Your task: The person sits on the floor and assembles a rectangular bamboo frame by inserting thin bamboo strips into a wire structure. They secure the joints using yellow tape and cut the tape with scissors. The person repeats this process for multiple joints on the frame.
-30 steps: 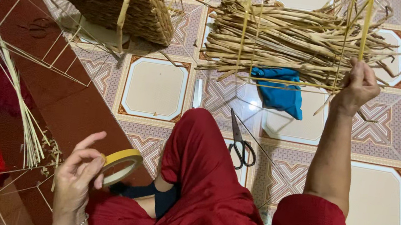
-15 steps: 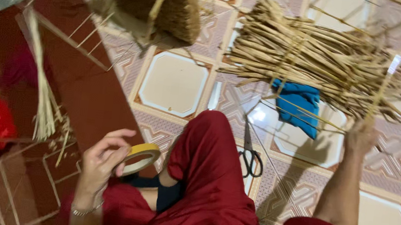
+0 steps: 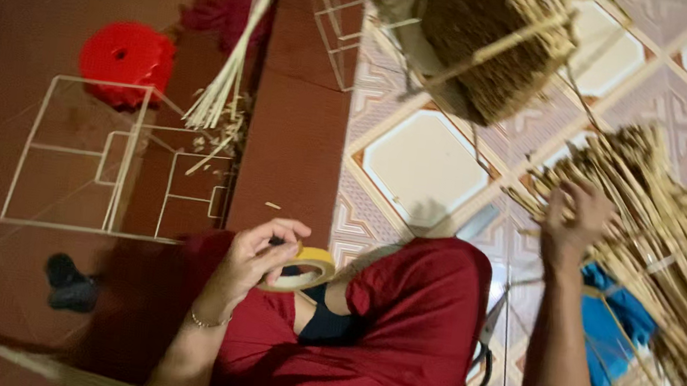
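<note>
My left hand point(image 3: 254, 256) holds a yellow roll of tape point(image 3: 301, 268) just above my lap, fingers curled round its rim. My right hand point(image 3: 578, 218) reaches out over the tiled floor and rests on a big bundle of thin pale bamboo strips point(image 3: 672, 256), fingers spread among them. I sit on the floor in dark red clothes point(image 3: 396, 337). Black-handled scissors point(image 3: 482, 355) lie beside my knee, partly hidden by my right arm.
A woven basket-like piece point(image 3: 490, 42) lies at the top. A blue cloth point(image 3: 613, 327) sits under the strips. On the red floor are a thin stick frame point(image 3: 118, 163), a red plastic object point(image 3: 126, 56), loose sticks point(image 3: 232, 77) and a small black object point(image 3: 73, 283).
The view has swung left and tilted. My right hand has come down from holding strips up and now rests on the bundle. My left hand keeps the tape roll.
</note>
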